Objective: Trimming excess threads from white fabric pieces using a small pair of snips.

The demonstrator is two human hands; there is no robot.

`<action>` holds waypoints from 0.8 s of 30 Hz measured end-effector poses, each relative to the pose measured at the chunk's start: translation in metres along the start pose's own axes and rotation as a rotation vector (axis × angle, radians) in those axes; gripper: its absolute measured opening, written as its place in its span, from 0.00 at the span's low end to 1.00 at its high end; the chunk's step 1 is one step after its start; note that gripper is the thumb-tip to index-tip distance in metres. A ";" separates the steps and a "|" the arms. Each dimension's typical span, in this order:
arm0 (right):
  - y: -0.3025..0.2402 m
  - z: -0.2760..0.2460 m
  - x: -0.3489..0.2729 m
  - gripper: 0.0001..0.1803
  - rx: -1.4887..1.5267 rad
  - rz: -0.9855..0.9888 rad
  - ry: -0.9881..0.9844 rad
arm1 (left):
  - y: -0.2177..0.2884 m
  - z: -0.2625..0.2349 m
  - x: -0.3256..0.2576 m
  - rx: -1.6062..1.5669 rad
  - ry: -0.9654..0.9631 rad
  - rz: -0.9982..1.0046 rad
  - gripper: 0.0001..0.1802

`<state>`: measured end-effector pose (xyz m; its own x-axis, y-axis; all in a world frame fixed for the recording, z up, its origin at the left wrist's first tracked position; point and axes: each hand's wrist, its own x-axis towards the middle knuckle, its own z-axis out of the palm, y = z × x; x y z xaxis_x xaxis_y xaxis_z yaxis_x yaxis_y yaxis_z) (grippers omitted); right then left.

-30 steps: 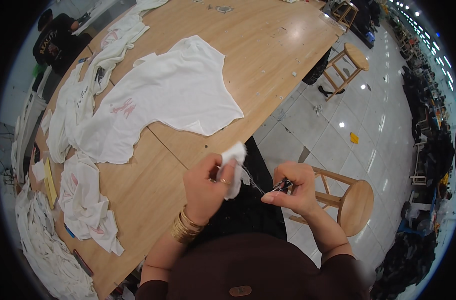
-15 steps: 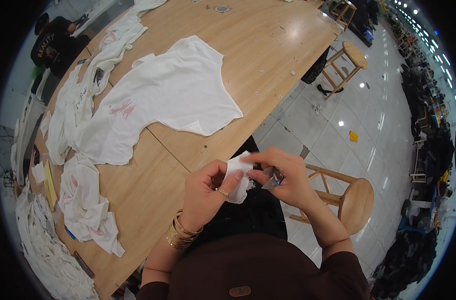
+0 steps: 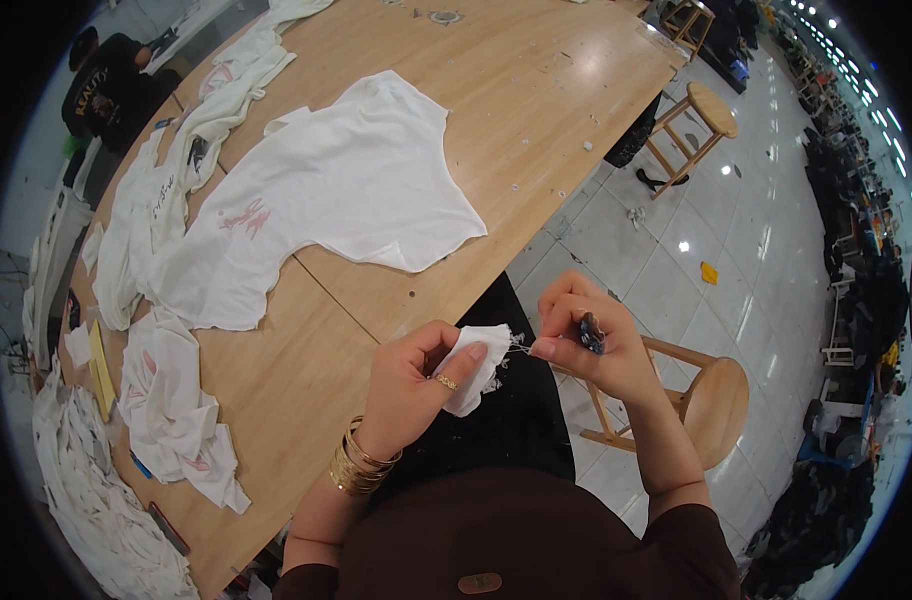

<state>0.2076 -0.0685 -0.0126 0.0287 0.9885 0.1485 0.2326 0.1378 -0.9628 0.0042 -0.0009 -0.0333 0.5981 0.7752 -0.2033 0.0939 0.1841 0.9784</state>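
White cloth scrap [image 3: 475, 380] with a frayed edge is held just off your side of the table [image 3: 286, 405]. Your left hand [image 3: 411, 375] pinches it between thumb and fingers; your right hand [image 3: 618, 350] curls around a dark tool [image 3: 591, 333], thumb at the loose threads [image 3: 517, 346], pinch unclear. Grip near the fray; draw gently.

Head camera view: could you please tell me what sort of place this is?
Probably a garment workshop. White garment pieces lie on a large wooden table, a heap of white cloth shows at the lower left, and the left hand holds a frayed white fabric piece.
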 end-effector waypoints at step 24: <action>0.065 -0.110 -0.040 0.02 -0.888 0.364 0.281 | 0.008 -0.010 0.006 -0.132 -0.153 -0.114 0.20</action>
<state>0.3281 -0.1056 -0.0563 0.4449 0.8948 0.0369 0.8026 -0.3801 -0.4598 0.0011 0.0114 -0.0269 0.7042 0.6461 -0.2942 0.0684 0.3507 0.9340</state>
